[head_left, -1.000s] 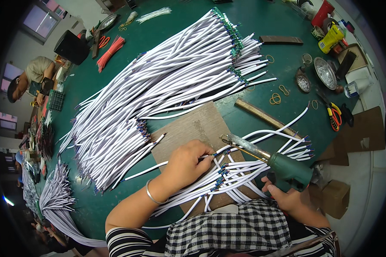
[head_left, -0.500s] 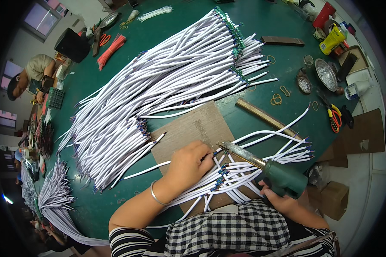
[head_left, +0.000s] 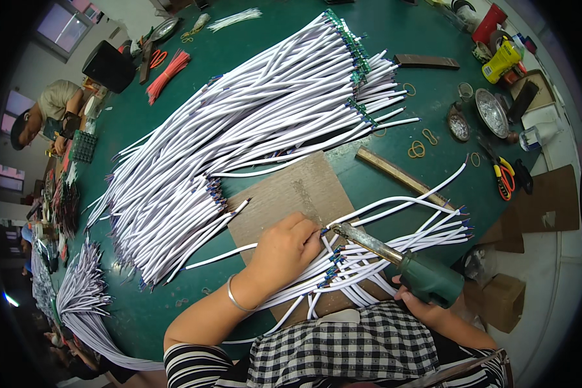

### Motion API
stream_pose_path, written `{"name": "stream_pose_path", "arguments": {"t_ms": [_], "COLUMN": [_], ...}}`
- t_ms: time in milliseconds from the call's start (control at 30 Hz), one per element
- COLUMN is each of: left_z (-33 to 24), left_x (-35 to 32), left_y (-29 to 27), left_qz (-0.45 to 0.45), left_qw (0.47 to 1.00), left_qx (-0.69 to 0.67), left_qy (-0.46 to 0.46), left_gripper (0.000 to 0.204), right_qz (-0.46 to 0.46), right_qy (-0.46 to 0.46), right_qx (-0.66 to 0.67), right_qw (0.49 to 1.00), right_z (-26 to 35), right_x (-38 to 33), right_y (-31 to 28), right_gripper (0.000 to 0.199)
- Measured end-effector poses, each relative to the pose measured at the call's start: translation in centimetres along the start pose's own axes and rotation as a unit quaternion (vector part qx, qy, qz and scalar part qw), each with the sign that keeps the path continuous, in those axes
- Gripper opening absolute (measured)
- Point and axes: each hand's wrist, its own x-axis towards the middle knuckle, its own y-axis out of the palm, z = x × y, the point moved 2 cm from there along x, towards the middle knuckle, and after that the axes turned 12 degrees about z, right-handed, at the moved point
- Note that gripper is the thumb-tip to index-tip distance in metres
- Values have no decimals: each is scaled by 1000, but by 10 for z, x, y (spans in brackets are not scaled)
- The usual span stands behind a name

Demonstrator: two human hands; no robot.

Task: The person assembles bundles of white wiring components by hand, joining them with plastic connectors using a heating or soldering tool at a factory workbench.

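L hand (head_left: 284, 249): we pinch a white wire (head_left: 375, 208) end on the cardboard pad (head_left: 291, 194).
R hand (head_left: 427, 304): gripping soldering iron (head_left: 401, 262).
Risk: hot tip near fingers; slip could burn us, scorch insulation.

Right hand (head_left: 415, 302): mostly hidden beneath the green handle of the soldering iron (head_left: 427, 279); grip cannot be made out. Left hand (head_left: 286, 249): fingertips cover the wire end at the iron's tip, so contact between tip and wire cannot be told. Small white wires (head_left: 368, 255) pass under the left hand and the checked cloth (head_left: 343, 346); their near ends are hidden. Grey wire bundle (head_left: 87, 304) at the bench's left runs out of frame below. Person at far left (head_left: 42, 116): small, bent by the lens; work unreadable. Tins (head_left: 491, 113) at upper right: contents too small to tell.
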Motion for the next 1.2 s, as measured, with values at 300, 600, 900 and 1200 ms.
{"name": "stream_pose_path", "arguments": {"t_ms": [300, 600, 900, 1200], "left_z": [-6, -7, -1, -2], "left_x": [4, 6, 2, -8], "left_y": [-2, 6, 1, -16], "left_qz": [-21, -44, -10, 45], "left_qw": [995, 975, 1000, 997], "left_qx": [82, 199, 19, -41], "left_qy": [48, 83, 0, -52], "left_gripper": [8, 17, 10, 15], "right_qz": [65, 63, 56, 14], "right_qy": [-47, -17, 8, -34], "right_qx": [-25, 12, 44, 54], "right_qw": [997, 998, 997, 998], "right_z": [-3, 2, 2, -4], "right_x": [-3, -1, -2, -8], "right_y": [-1, 1, 0, 2], "right_gripper": [39, 37, 41, 25]}}
